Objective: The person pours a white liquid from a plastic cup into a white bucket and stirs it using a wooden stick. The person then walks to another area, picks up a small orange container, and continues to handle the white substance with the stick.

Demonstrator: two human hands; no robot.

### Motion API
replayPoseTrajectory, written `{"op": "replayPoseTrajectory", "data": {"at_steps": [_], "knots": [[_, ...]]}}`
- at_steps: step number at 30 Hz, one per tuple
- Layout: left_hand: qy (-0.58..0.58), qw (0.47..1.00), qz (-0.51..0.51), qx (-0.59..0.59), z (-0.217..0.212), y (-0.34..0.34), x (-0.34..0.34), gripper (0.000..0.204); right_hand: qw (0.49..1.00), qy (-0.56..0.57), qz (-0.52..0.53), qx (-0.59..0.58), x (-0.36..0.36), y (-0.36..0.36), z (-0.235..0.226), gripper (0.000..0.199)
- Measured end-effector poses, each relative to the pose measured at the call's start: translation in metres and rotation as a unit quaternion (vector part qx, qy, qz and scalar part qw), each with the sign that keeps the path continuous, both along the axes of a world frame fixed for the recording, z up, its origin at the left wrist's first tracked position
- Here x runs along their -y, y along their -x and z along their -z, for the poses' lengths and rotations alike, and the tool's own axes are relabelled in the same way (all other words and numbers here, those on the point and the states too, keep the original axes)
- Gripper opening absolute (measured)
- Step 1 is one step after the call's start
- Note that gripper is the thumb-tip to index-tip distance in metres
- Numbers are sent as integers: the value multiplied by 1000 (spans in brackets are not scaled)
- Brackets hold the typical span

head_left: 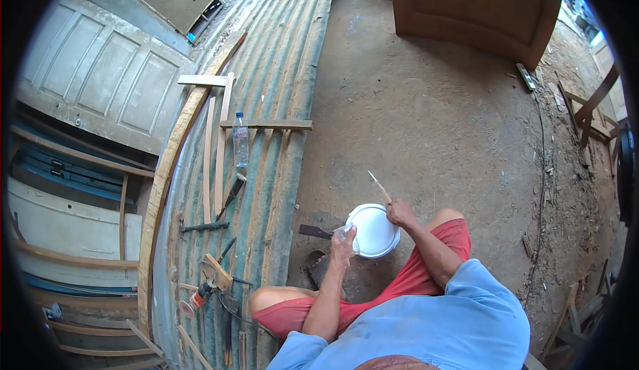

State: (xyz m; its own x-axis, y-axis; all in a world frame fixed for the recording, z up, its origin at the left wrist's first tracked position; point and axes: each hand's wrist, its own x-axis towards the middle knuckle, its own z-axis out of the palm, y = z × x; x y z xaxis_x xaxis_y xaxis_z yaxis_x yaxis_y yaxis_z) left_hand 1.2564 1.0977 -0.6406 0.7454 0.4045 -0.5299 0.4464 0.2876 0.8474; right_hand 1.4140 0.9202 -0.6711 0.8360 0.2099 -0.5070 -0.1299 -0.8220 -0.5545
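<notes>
Here, person sits on dirt floor (432, 124) – white bucket (374, 230) between knees. Left hand (344, 243), fingers clamped on small clear cup (341, 231) at bucket's rim. Right hand (401, 211), fingers closed on thin wooden stick (381, 187) – angled up, above bucket. Water bottle (240, 140) on corrugated sheet (279, 70), well apart.

The white bucket (374, 230) shows only a flat white face, so its contents cannot be told, and the left hand (343, 245) covers its left rim while gripping a small clear object (341, 231) too small to identify. The thin stick (380, 187) disappears into the closed right hand (400, 211), hiding its lower end. The brown wooden door (476, 7) is cut off by the top edge, the tools (206, 290) on the corrugated metal sheet (279, 70) are too small to identify, and dark fisheye corners swallow the stacked doors (73, 170) at left.
</notes>
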Motion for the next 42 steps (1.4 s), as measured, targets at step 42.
{"op": "replayPoseTrajectory", "data": {"at_steps": [42], "knots": [[-150,981,92,81,-67,-32,-13,52,960,-243,-141,-7,21,-10,-28,31]]}}
